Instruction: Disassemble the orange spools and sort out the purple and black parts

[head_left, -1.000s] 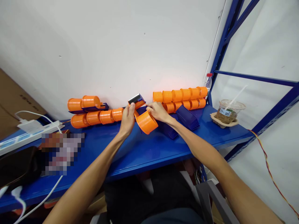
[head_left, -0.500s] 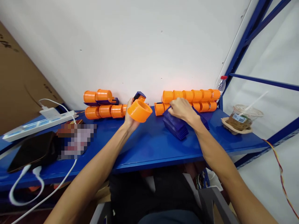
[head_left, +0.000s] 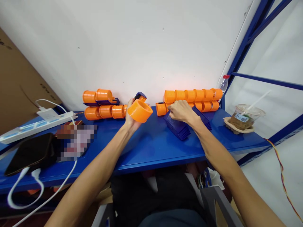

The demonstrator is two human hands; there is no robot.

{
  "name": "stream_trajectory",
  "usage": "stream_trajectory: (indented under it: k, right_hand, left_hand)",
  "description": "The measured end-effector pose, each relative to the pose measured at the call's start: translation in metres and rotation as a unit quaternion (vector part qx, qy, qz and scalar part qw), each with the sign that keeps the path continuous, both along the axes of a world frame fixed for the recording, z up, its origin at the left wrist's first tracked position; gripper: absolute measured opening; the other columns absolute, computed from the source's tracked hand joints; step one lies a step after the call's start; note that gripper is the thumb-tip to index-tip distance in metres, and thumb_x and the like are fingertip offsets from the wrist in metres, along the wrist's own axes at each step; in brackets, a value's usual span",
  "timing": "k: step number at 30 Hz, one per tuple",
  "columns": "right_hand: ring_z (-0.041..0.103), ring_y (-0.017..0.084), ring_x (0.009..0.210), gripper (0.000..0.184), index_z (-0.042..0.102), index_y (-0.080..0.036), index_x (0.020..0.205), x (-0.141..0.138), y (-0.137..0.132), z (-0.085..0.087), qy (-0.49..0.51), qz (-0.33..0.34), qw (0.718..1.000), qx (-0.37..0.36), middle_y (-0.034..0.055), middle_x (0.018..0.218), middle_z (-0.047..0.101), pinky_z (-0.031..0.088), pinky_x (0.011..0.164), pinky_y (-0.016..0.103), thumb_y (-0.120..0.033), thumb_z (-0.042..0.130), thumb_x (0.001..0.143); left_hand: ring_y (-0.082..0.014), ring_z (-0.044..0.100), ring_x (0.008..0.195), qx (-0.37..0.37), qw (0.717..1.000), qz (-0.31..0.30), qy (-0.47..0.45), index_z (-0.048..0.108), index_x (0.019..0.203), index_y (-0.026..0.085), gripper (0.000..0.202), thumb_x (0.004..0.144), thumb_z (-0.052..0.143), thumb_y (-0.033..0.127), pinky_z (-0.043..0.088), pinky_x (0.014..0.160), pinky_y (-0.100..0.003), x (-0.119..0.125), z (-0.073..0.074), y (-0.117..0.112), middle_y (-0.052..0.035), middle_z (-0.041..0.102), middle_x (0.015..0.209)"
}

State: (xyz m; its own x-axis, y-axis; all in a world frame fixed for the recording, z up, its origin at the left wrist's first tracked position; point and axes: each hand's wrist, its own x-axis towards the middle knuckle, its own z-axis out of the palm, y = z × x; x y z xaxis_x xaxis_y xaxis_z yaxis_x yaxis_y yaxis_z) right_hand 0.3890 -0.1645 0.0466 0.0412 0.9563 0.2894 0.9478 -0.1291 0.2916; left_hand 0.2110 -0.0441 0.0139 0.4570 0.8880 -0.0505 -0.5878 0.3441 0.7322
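My left hand (head_left: pixel 131 122) is closed around an orange plastic cup-shaped part (head_left: pixel 140 112), raised over the table with its round opening tilted toward me. A dark blue piece (head_left: pixel 140 95) shows just behind that part, partly covered by my fingers. My right hand (head_left: pixel 181 111) has its fingers curled at the far left edge of a stack of thin dark blue plastic pieces (head_left: pixel 178 130). What its fingertips grip, if anything, is hidden. More blue pieces (head_left: pixel 205 119) lie fanned beside my right wrist.
Along the wall, orange cups lie in two tiers at left (head_left: pixel 105 112) and right (head_left: pixel 194 94). A power strip (head_left: pixel 38 126) and black phone-like device (head_left: pixel 29 154) with white cables occupy the left. A drink cup (head_left: pixel 243 118) and a bottle (head_left: pixel 224 83) stand right, near the blue frame (head_left: pixel 255 34).
The whole view has shifted slightly. Both hands keep nearly the same places and grips, with the orange cup-shaped part still in my left hand.
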Motion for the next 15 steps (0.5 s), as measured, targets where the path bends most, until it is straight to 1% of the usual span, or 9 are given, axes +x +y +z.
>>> stream_trajectory:
  k: [2,6,11,15]
  right_hand:
    - [0.070,0.031,0.088,0.030,0.081,-0.011,0.100,0.001,-0.001,0.002,-0.006,-0.001,1.000,-0.006,0.0220,0.095,0.078,0.033,0.068,0.036,-0.013,0.054,0.088]
    - [0.070,0.031,0.088,0.028,0.080,-0.012,0.098,0.008,-0.002,0.000,-0.016,-0.003,1.000,-0.007,0.0224,0.095,0.078,0.034,0.067,0.036,-0.013,0.054,0.087]
    - [0.070,0.030,0.087,0.027,0.080,-0.012,0.097,0.013,0.001,-0.008,-0.020,0.011,1.000,-0.005,0.0222,0.095,0.077,0.033,0.067,0.036,-0.013,0.055,0.087]
    - [0.069,0.029,0.086,0.028,0.080,-0.012,0.096,0.011,0.002,-0.011,-0.013,0.011,1.000,0.000,0.0222,0.096,0.077,0.033,0.068,0.036,-0.013,0.054,0.086]
  left_hand:
    - [-0.0210,0.073,0.074,0.008,1.000,0.008,0.002,0.067,0.086,0.018,0.044,0.103,0.047,0.054,0.063,0.074,-0.034,0.000,-0.003,0.003,-0.0090,0.074,0.078]
    - [-0.0252,0.076,0.084,0.035,0.999,0.009,0.011,0.067,0.092,0.020,0.042,0.098,0.055,0.060,0.064,0.079,-0.038,0.000,-0.007,0.008,-0.0083,0.075,0.081]
    - [-0.0224,0.076,0.082,0.016,1.000,-0.001,0.012,0.069,0.093,0.018,0.045,0.102,0.049,0.057,0.064,0.082,-0.034,0.001,-0.007,0.006,-0.0088,0.076,0.081]
    - [-0.0214,0.075,0.077,0.012,1.000,-0.013,-0.001,0.071,0.093,0.017,0.046,0.102,0.048,0.057,0.063,0.078,-0.034,0.000,-0.005,0.004,-0.0086,0.076,0.080]
